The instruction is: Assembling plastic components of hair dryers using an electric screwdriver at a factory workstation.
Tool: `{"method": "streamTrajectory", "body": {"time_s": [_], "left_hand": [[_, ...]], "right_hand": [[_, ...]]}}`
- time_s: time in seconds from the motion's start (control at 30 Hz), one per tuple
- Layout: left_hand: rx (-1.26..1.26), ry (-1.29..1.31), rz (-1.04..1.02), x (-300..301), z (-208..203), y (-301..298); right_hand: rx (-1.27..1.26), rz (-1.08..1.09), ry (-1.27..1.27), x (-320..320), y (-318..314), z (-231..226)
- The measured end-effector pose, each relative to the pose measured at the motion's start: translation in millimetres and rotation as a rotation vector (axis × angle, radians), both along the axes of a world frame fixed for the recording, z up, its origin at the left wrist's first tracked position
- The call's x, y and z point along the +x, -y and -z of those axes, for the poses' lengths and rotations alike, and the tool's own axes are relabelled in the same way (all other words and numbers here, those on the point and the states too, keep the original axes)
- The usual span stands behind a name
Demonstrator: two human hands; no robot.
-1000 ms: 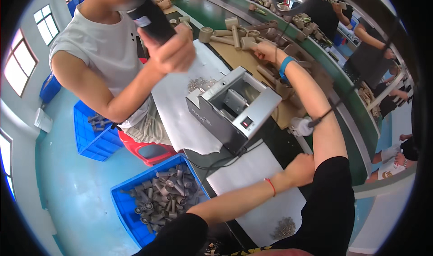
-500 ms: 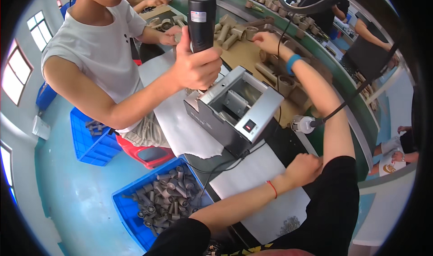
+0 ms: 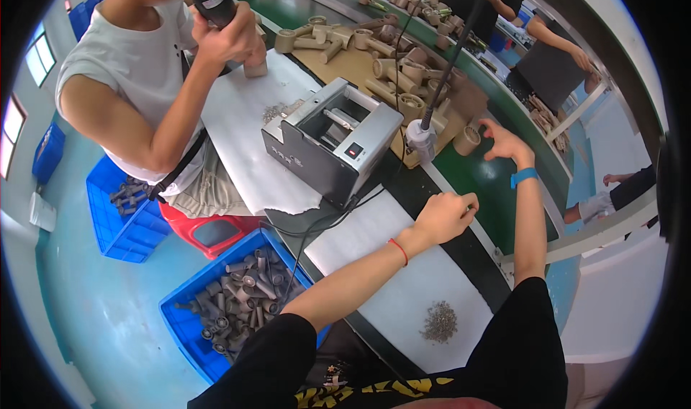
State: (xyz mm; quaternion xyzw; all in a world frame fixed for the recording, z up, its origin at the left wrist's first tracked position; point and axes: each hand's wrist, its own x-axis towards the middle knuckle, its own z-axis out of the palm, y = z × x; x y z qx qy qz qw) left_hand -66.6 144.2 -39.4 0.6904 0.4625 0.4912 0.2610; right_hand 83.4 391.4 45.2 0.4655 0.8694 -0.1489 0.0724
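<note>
My right hand [image 3: 507, 142], with a blue band on its wrist, is open over the green belt, fingers spread and bent. Just left of its fingertips, a tan-brown tubular fitting [image 3: 467, 141] sits on the belt, seemingly not touched. Above the near part of the bench is my left hand [image 3: 448, 217], a red string round its wrist; its fingers are curled in and no object shows in them. Under my left forearm lies a white sheet [image 3: 374, 247] with a small heap of grey-brown crumbs [image 3: 438, 322]. A grey-black box-shaped machine [image 3: 331, 139] with a red-lit switch stands beyond my left hand.
Many brown fittings [image 3: 414, 70] are piled on cardboard by the belt [image 3: 497, 186]. A white plug connector [image 3: 421, 139] hangs from a black cable. Across the machine, a person [image 3: 122, 85] holds a black power tool [image 3: 212, 0]. A blue crate [image 3: 237, 301] of fittings stands at left.
My right hand has come back from the fitting pile toward me. My left hand has lifted off the bench side, its fingers slightly looser. The co-worker's tool has moved away from the machine.
</note>
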Motion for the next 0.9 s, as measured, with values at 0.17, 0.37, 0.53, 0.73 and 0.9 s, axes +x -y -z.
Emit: {"method": "streamTrajectory", "body": {"time_s": [0.17, 0.37, 0.53, 0.73, 0.9], "left_hand": [[0.042, -0.012, -0.015, 3.5, 0.8, 5.3], [0.082, 0.01, 0.005, 7.7, 4.9, -0.5], [0.081, -0.03, -0.043, 3.5, 1.8, -5.7], [0.084, -0.046, -0.016, 7.5, 4.1, -7.0], [0.075, -0.034, 0.011, 3.1, 6.6, 2.6]], "right_hand": [[0.353, -0.133, 0.004, 66.3, -46.5, 80.7], [0.394, 0.003, -0.306, 39.7, -13.7, 82.9], [0.216, -0.237, -0.295, 11.9, -22.4, 58.1], [0.454, -0.129, -0.073, 19.4, -23.6, 58.7], [0.424, -0.131, 0.076, 5.4, -13.9, 45.2]]}}
